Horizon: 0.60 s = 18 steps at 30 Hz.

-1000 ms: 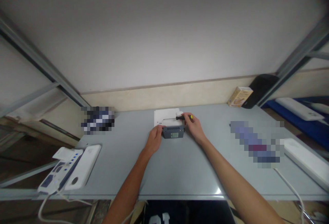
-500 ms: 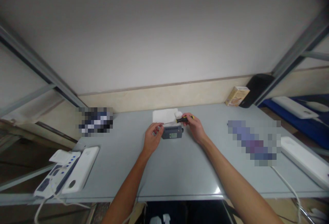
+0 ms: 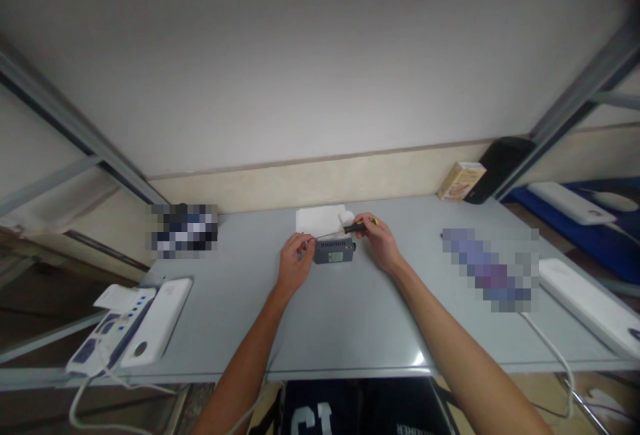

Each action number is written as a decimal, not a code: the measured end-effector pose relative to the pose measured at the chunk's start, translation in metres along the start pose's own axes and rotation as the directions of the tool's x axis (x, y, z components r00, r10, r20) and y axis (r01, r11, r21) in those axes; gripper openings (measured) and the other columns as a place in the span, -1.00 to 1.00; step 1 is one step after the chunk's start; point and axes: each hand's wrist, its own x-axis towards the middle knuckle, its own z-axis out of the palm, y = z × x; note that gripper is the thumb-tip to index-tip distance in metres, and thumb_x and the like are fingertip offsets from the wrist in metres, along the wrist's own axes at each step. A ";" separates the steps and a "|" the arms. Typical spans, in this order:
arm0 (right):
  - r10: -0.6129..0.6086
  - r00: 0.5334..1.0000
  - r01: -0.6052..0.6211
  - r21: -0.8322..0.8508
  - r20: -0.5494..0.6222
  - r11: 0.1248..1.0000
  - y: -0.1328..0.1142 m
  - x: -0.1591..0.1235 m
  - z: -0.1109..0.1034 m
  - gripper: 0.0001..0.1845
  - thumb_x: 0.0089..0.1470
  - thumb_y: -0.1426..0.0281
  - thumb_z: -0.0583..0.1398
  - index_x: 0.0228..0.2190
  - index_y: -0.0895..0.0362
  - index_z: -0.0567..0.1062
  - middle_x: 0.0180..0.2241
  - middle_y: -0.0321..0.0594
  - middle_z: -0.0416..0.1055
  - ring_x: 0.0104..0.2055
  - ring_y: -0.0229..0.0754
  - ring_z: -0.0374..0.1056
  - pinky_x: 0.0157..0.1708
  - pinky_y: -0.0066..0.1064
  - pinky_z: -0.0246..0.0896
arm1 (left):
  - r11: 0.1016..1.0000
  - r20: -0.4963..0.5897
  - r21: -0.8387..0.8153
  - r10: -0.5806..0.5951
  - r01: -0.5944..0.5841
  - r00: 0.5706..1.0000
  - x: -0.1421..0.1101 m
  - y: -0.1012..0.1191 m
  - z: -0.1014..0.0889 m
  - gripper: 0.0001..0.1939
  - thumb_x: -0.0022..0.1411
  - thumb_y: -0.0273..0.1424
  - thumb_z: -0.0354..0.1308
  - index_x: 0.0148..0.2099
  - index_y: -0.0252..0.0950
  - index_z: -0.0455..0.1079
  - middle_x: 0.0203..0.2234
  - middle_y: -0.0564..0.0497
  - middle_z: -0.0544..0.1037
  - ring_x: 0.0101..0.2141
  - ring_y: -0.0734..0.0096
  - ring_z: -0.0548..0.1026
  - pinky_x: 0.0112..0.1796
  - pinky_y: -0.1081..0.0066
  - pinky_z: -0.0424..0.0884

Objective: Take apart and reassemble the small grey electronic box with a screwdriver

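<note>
My right hand [image 3: 382, 243] is closed around the black and yellow handle of a screwdriver [image 3: 356, 227]. Its thin shaft points left, across the top of a dark grey metal box [image 3: 323, 257] with a row of vent slots and a pale label. My left hand [image 3: 294, 263] is at the box's left end, thumb and fingers pinched together by the screwdriver's tip. Whatever sits between those fingers is too small to make out. Behind the box lies a white sheet of paper [image 3: 317, 218], with a small white rounded object [image 3: 345, 218] at its right.
On the left of the grey table [image 3: 350, 328] are a power strip [image 3: 113, 332] with cables and a white power bank [image 3: 159, 322]. A yellow carton [image 3: 461, 180] and a black case [image 3: 501, 168] lean at the back right. A long white object [image 3: 587, 305] lies along the right edge.
My left hand has let go of the box's side and moved its fingers up to the screwdriver's tip. The screwdriver in my right hand has come down closer to the box.
</note>
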 end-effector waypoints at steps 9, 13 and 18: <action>-0.023 0.999 0.024 -0.024 0.030 0.999 -0.009 -0.002 -0.001 -0.63 0.16 0.00 0.20 -0.31 0.04 0.56 -0.40 -0.21 0.42 -0.37 -0.08 0.31 -0.26 -0.21 0.26 | 0.996 0.004 0.042 0.075 -0.075 0.997 -0.001 0.005 -0.004 -0.77 0.44 -0.27 0.12 -0.15 -0.23 0.57 -0.29 -0.05 0.55 -0.33 0.37 0.45 -0.25 0.35 0.42; -0.066 0.997 0.067 -0.045 0.031 0.997 -0.016 -0.004 -0.002 -0.66 0.18 0.03 0.22 -0.32 0.04 0.57 -0.42 -0.22 0.40 -0.36 -0.09 0.29 -0.27 -0.23 0.24 | 0.982 0.003 0.104 0.156 -0.156 0.988 -0.002 0.006 -0.007 -0.82 0.43 -0.32 0.15 -0.12 -0.20 0.59 -0.24 -0.08 0.55 -0.22 0.29 0.50 -0.16 0.29 0.45; -0.127 0.992 0.128 -0.100 0.015 0.987 -0.025 -0.005 -0.007 -0.64 0.19 0.01 0.22 -0.31 0.04 0.56 -0.41 -0.23 0.40 -0.37 -0.10 0.29 -0.31 -0.27 0.21 | 0.938 0.089 0.217 0.255 -0.269 0.963 0.000 0.017 -0.010 -0.82 0.42 -0.37 0.15 -0.08 -0.16 0.59 -0.25 -0.08 0.56 -0.20 0.24 0.48 -0.14 0.22 0.45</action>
